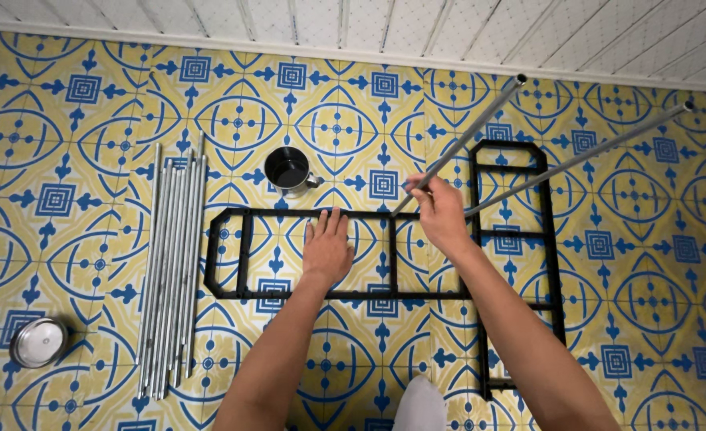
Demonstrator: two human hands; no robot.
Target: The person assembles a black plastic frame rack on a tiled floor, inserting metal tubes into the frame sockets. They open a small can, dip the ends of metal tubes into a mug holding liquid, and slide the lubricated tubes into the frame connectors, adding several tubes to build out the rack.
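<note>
Meanwhile, the left hand [327, 249] was laid flat, fingers together, on the black frame [313, 214] lying mid-floor. The right hand [441, 214] was closed around two metal tubes [481, 128], which were held slanting up toward the floor's far right corner.

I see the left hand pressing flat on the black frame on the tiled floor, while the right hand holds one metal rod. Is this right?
Not quite. The head view shows the right hand holding two metal rods, not one; they spread apart toward the wall. The rest is right: the left hand lies flat on the black frame on the tiled floor.
</note>
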